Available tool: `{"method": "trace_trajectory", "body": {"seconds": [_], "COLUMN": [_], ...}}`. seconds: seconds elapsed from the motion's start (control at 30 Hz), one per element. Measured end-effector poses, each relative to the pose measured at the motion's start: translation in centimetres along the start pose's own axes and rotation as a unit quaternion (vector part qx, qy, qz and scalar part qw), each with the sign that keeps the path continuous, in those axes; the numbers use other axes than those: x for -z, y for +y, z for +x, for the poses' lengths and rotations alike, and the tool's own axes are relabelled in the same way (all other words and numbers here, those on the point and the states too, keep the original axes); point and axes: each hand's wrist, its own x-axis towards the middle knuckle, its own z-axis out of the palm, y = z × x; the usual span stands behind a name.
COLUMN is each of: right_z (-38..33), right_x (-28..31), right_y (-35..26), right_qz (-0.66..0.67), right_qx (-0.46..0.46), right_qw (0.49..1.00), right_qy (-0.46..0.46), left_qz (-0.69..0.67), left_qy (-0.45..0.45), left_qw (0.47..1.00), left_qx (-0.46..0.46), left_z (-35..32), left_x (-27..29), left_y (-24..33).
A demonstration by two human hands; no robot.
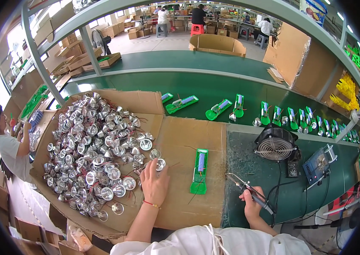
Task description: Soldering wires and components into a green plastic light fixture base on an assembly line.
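My left hand [154,185] is at the right side of a heap of silvery lamp reflectors [90,144]. Its thumb and fingers close around one reflector [160,164] with thin wires. In my right hand [252,203] is a soldering iron [259,199], its tip pointing up and left, with a curved metal tube beside it. Between the two hands, a green plastic lamp housing [198,174] lies on the cardboard. A blue-wrapped battery cell [201,162] sits in it, and thin wires stick out at both ends.
A black fan with a round grille [275,149] stands beyond the iron, beside a blue-fronted control box [316,165] with cables. Several green housings [219,109] line the green conveyor [124,83]. A cardboard box wall [116,97] borders the heap. A co-worker [12,140] works at left.
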Motion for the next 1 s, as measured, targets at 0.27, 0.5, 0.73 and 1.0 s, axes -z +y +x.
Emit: {"method": "trace_trajectory", "body": {"seconds": [0.27, 0.5, 0.73, 1.0], "right_z": [-0.5, -0.3, 0.0, 0.1], "right_x": [-0.3, -0.1, -0.4, -0.4], "right_y": [-0.4, -0.2, 0.1, -0.5], "right_qz": [0.003, 0.006, 0.027, 0.023], "right_qx": [-0.009, -0.016, -0.029, -0.026], "right_qw": [1.0, 1.0, 0.999, 0.999], "right_qy": [0.004, -0.006, 0.0, -0.009], "left_qz": [0.08, 0.005, 0.058, -0.005], "left_qy": [-0.069, -0.05, -0.136, -0.039], "left_qw": [0.993, 0.998, 0.989, 0.999], "left_qx": [0.059, 0.037, 0.007, 0.035], "left_z": [1.6, 0.5, 0.2, 1.5], "left_x": [-1.0, -0.2, -0.9, 0.2], "left_y": [0.5, 1.2, 0.2, 0.1]}}
